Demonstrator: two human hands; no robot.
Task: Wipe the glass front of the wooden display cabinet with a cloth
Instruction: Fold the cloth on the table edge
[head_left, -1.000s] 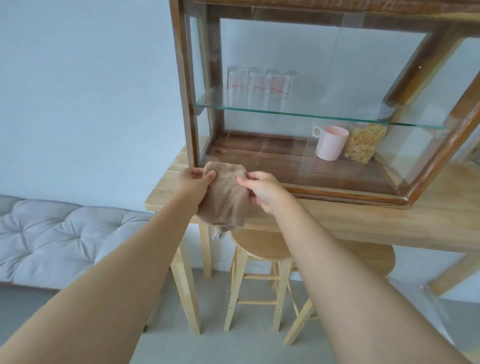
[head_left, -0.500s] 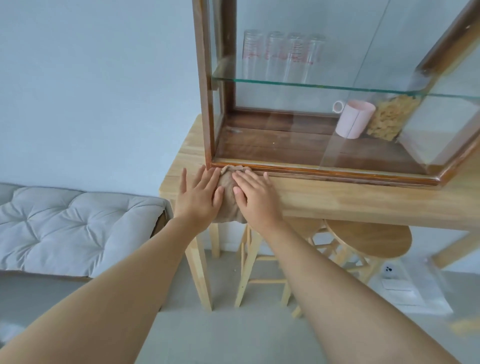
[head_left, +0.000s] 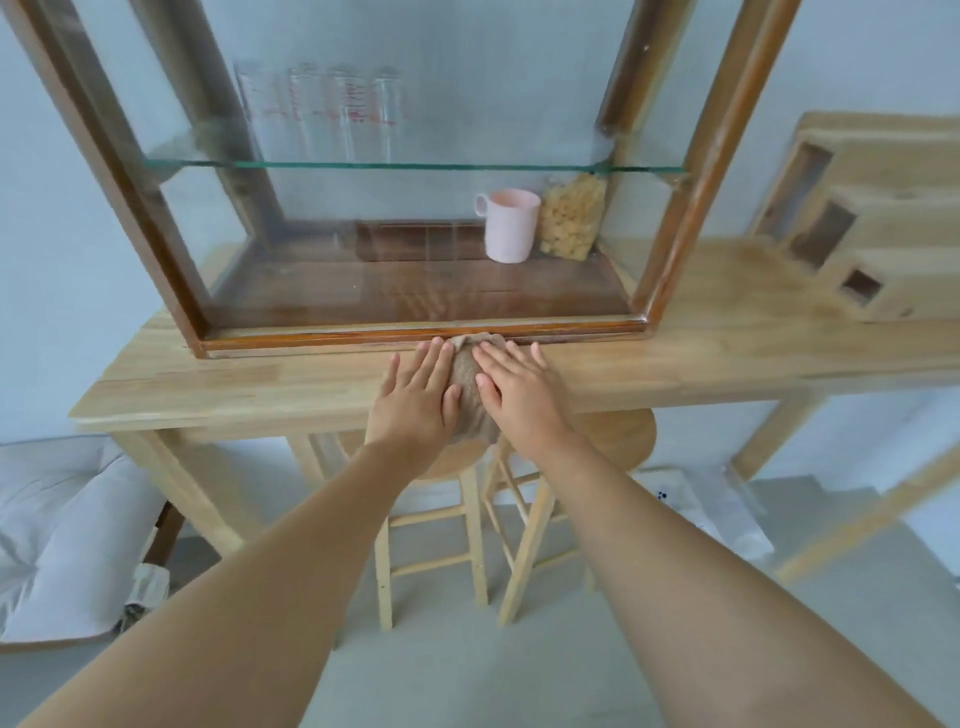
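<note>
Rightward along the table (head_left: 727, 353) both hands (head_left: 467, 395) (flat, fingers spread) have slid — pressing the cloth (head_left: 470, 384).

I am looking at a pale wooden table (head_left: 727, 343) with two wooden stools (head_left: 467, 499) tucked under it. A stepped wooden rack (head_left: 878, 218) is sitting at its right end, and a grey tufted cushion (head_left: 67, 540) is lying low at the left.
</note>
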